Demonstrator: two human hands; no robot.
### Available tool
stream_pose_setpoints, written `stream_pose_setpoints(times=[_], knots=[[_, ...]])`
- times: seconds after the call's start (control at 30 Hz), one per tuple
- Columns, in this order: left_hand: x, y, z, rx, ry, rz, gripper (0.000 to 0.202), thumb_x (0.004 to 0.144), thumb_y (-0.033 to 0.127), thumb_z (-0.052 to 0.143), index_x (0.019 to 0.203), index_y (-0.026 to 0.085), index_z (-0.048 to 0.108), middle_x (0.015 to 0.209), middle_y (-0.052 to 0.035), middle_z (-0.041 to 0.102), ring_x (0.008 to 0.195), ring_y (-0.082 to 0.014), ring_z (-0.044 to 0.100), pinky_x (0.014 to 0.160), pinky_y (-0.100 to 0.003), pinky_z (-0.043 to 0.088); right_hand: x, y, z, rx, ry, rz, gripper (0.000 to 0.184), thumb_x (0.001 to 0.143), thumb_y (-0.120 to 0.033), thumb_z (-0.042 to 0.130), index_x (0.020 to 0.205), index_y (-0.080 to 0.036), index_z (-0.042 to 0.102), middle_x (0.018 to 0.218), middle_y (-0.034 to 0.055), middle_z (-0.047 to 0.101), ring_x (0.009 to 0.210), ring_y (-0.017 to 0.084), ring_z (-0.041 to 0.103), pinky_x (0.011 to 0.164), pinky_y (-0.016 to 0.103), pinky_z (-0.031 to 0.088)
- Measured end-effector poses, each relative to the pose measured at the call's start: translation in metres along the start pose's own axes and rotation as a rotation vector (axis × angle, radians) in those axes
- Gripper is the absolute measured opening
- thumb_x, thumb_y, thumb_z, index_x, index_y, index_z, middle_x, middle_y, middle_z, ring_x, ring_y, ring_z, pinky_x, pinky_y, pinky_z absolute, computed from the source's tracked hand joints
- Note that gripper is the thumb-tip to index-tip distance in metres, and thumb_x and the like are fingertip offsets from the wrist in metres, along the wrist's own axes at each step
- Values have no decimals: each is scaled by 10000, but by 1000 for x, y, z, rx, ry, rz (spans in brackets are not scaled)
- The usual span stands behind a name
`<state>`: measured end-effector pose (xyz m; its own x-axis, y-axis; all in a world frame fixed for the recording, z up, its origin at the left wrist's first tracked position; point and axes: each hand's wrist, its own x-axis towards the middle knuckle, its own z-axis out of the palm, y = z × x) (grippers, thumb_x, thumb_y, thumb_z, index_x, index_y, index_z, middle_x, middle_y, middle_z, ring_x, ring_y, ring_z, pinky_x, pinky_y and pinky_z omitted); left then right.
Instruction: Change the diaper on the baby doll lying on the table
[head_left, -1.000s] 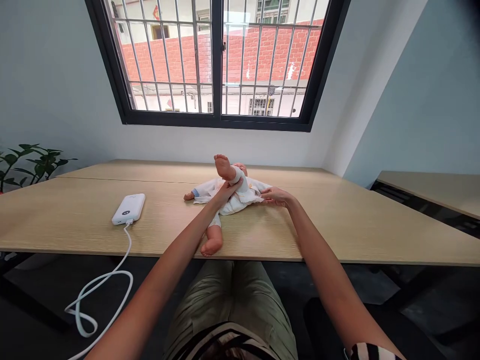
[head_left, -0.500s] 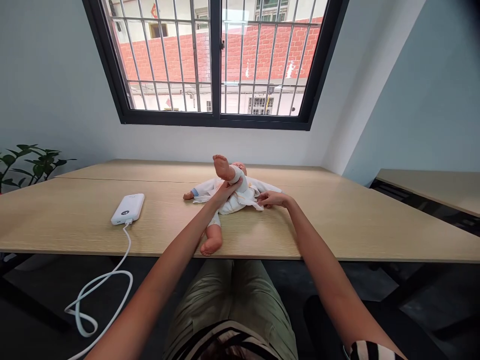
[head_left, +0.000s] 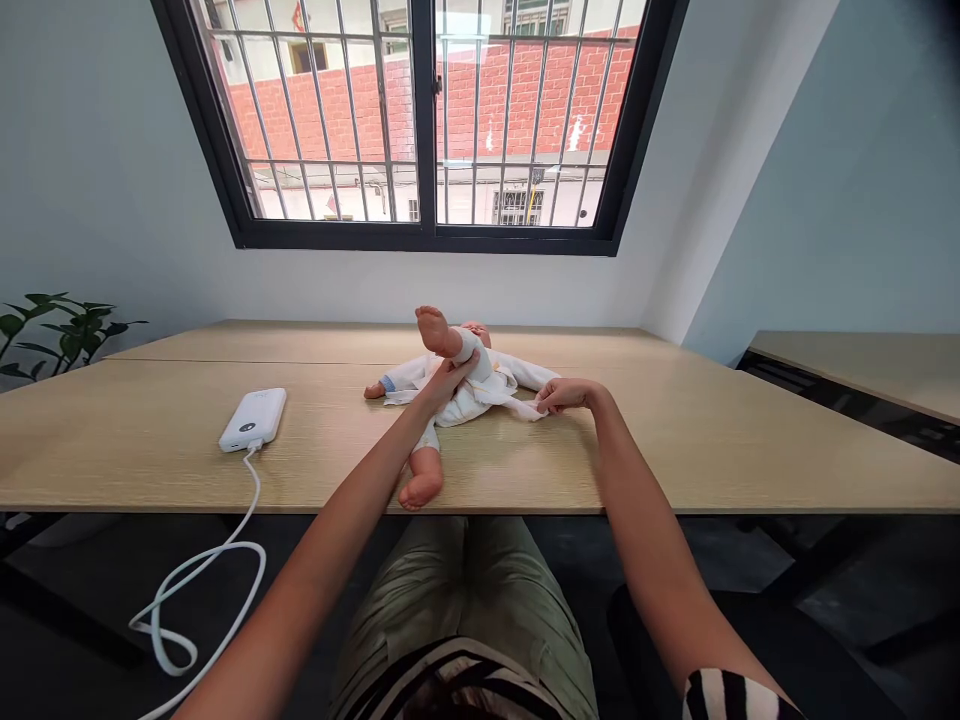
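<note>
A baby doll (head_left: 457,385) in white clothing lies on its back on the wooden table (head_left: 675,450), head toward the window. My left hand (head_left: 442,385) is wrapped round the doll's raised leg, whose bare foot (head_left: 433,328) points up. The doll's other foot (head_left: 420,488) rests near the table's front edge. My right hand (head_left: 564,396) pinches a strip of the white garment (head_left: 525,408) and holds it out to the right of the doll.
A white power bank (head_left: 253,418) lies on the table to the left, its white cable (head_left: 202,580) hanging off the front edge in loops. A green plant (head_left: 60,330) stands far left. A barred window (head_left: 420,120) is behind. Another desk (head_left: 862,380) stands at right.
My right hand has closed on the garment's edge and drawn it out to the right, away from the doll. My left hand keeps hold of the raised leg.
</note>
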<state>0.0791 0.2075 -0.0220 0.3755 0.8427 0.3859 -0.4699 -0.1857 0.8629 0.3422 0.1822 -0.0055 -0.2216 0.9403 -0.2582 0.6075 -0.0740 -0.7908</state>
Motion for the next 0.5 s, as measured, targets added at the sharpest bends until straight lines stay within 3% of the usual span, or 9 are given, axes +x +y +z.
stream_pose_setpoints(times=[0.1,0.17,0.23,0.33,0.4,0.5], knots=[[2,0,-4,-57,-23,5,492,774,413,759,1162,153,604,1217,-97,662,1230,-279,544,1072,-390,425,-8,-3,-3,-44,-89,65,235,521,-278,851,617,-120,706,476,-12,508,465,58,385,414,193,261],[3,1,-7,-86,-33,31,470,798,424,739,1172,172,607,1232,-76,657,1246,-264,537,1086,-387,420,-10,-7,-4,58,16,-3,265,580,-327,841,659,-120,694,472,-24,482,453,51,365,397,188,246],[3,4,-9,-106,-35,67,441,825,432,715,1180,191,613,1266,-60,643,1278,-249,514,1108,-372,407,-9,-10,-3,243,160,-61,258,662,-340,807,719,-126,674,499,-23,488,458,57,392,384,180,268],[3,8,-10,-132,-47,85,439,853,449,686,1206,199,608,1295,-62,628,1298,-253,497,1120,-368,397,0,-13,0,567,312,-45,134,785,-239,712,799,-130,636,531,-31,485,454,53,420,378,154,340],[3,8,-10,-140,-51,77,470,847,456,693,1233,206,592,1276,-63,639,1291,-270,502,1113,-388,403,7,-14,1,802,303,-38,58,846,-151,626,799,-138,594,525,-50,457,415,29,378,367,118,352],[2,9,-7,-162,-29,64,491,817,448,729,1227,215,596,1216,-50,672,1296,-299,491,1110,-409,394,13,-14,1,1118,235,-120,163,895,-84,531,754,-159,505,519,-66,446,372,5,322,330,72,319]])
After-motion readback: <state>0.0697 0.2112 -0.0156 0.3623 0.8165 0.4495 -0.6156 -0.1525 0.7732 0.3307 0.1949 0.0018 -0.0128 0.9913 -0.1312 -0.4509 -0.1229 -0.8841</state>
